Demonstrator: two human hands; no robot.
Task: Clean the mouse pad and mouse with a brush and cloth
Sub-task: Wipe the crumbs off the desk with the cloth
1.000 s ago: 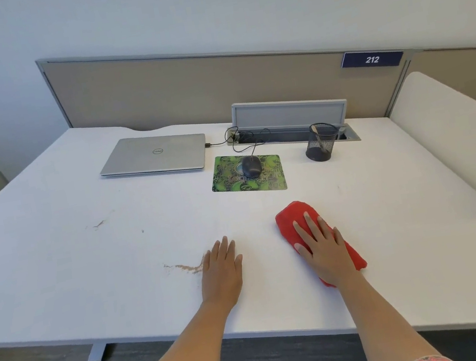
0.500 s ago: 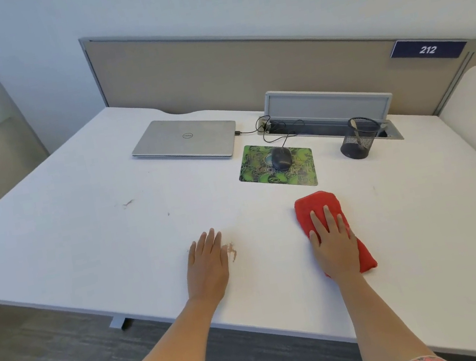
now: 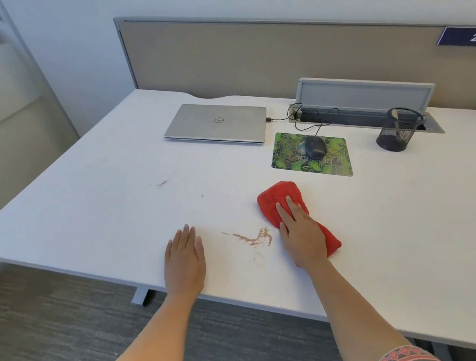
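On desk (image 3: 77, 207): one cloth (image 3: 279, 201), one mouse (image 3: 315, 146).

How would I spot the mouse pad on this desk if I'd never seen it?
Start at the closed silver laptop at the back of the white desk. Just right of it lies the mouse pad, flat, with a dark mouse on it. It is the only green patterned thing there.

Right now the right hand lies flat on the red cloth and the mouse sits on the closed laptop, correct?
Not quite. The head view shows the mouse sitting on the green mouse pad, beside the closed laptop. The right hand does lie flat on the red cloth.
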